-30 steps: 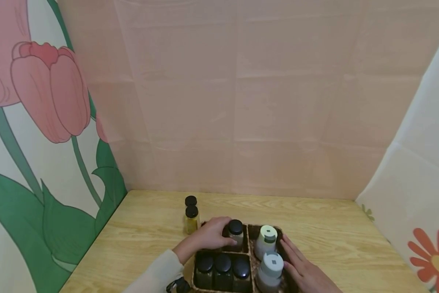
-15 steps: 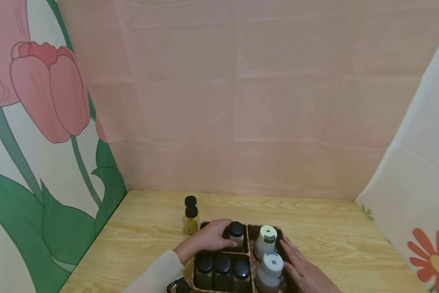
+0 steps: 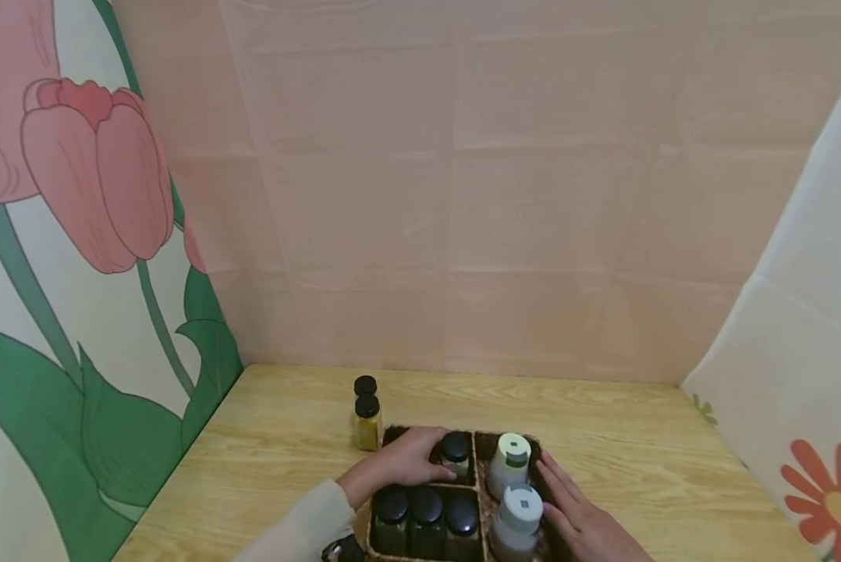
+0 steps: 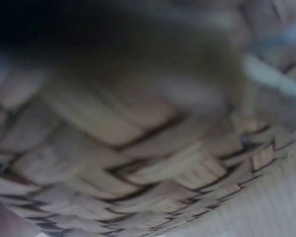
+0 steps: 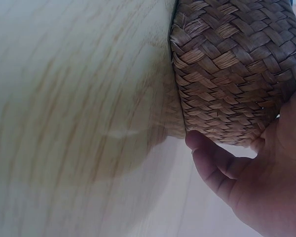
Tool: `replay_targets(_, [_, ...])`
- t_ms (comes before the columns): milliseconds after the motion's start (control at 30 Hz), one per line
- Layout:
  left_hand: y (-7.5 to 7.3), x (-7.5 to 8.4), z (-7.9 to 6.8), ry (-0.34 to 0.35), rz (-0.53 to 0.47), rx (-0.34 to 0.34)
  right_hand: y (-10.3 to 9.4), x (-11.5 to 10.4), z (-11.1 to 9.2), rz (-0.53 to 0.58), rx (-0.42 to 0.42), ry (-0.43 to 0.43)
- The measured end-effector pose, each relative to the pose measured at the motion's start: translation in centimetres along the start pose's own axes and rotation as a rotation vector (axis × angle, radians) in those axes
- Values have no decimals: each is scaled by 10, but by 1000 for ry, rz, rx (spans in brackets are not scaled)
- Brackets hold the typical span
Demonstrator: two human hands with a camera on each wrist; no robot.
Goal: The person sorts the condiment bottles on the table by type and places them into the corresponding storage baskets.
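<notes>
A woven basket (image 3: 478, 499) with compartments stands at the table's front. In its back left compartment my left hand (image 3: 409, 459) holds a black-capped jar (image 3: 455, 467), sunk partly below the rim. Three more dark-lidded jars (image 3: 427, 511) fill the compartment in front. The right compartment holds two whitish bottles, one with a greenish cap (image 3: 514, 450), the other with a white cap (image 3: 522, 507). My right hand (image 3: 578, 511) grips the basket's right side, thumb at the rim. In the right wrist view its fingertips (image 5: 192, 140) reach the wall's lower corner. The left wrist view shows blurred basket weave (image 4: 138, 182).
Two black-capped jars, the front one (image 3: 367, 425) yellow inside, stand on the wooden table (image 3: 287, 437) just beyond the basket's back left corner. A plain cloth (image 3: 448, 234) hangs behind the table, with printed floral sheets on both sides.
My left hand has lowered the jar further into the back left compartment and shifted it slightly right. The right hand stays where it was on the basket.
</notes>
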State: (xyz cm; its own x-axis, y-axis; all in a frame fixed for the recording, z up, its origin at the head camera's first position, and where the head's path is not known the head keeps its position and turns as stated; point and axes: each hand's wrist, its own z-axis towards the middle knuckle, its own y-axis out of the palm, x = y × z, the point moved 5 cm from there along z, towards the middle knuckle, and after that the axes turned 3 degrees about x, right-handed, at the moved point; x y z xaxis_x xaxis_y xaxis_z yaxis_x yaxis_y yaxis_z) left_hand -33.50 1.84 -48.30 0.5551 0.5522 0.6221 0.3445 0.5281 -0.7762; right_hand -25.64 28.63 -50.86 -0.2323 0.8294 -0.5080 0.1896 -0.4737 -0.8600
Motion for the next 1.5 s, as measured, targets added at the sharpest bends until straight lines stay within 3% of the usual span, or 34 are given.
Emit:
replay_targets(333, [1, 1, 2, 22, 15, 0, -1, 0, 0, 11, 0, 22])
replay_targets(633, [0, 1, 3, -11, 24, 16, -1, 2, 2, 11, -5, -5])
replay_targets(933, [0, 4, 3, 0, 36, -2, -1, 2, 1, 6, -4, 24])
replay_targets(1100, [-5, 4, -1, -51, 43, 6, -2, 2, 0, -5, 5, 29])
replay_targets(1233, [-13, 3, -8, -89, -35, 19, -1, 2, 0, -2, 5, 23])
replay_targets(1367, [-24, 5, -15, -84, -153, 50, 0, 2, 0, 7, -4, 8])
replay_targets(1500, [-40, 6, -24, -55, -206, 118, 0, 2, 2, 13, -12, 1])
